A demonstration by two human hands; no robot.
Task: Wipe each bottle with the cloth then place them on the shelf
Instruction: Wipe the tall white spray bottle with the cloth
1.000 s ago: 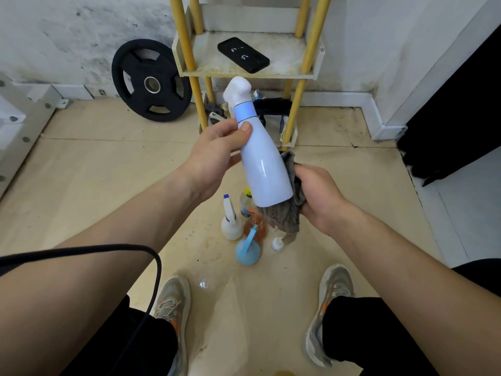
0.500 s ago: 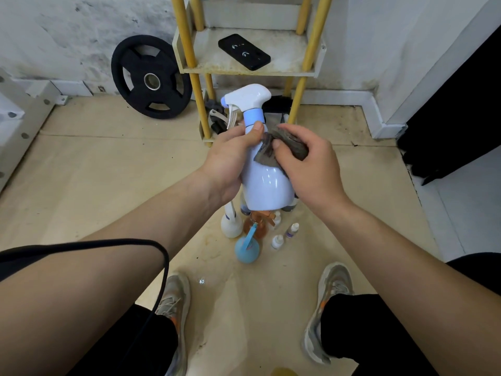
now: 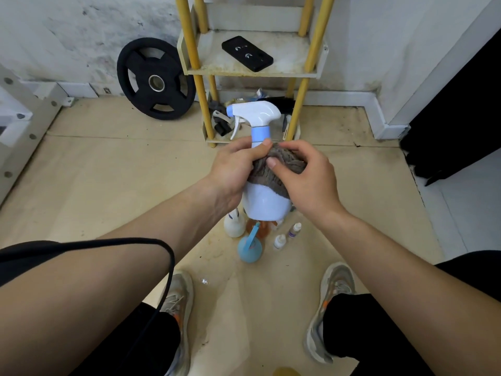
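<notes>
**Wiping the upper body of a white spray bottle, held above the floor in front of the shelf**

The yellow-legged shelf (image 3: 292, 50) stands beyond the fingertips, against the wall. A black phone (image 3: 246, 53) lies on its tier, and no bottle is on it.

The spray bottle (image 3: 267, 204) is upright in the air between both hands, its trigger head above the fingers and pointing left.

The left hand (image 3: 235, 169) grips the neck just under the blue collar. Its fingers are curled round the neck and its thumb tip touches the cloth.

The right hand (image 3: 306, 177) presses the grey cloth (image 3: 273, 172) onto the bottle. The thumb lies flat on the cloth and the fingers curl over its top edge. Their tips behind the bottle are hidden.

Below the fingers, several bottles wait on the floor. They are a white one (image 3: 233, 226), a round blue one (image 3: 249, 248), an orange one (image 3: 261, 229) and two small droppers (image 3: 279, 241).

A second ago the bottle was tilted, and the cloth was bunched under its base in the right hand. Half a second ago the cloth sat as a small wad at the neck. It is now spread lower, covering the shoulder and upper front. The bottle has also been turned, so the trigger faces left.

The wipe seems to have gone from the base to the top, so this bottle is probably nearly clean. Placing it on the shelf is not yet done, and the floor bottles look untouched.
</notes>
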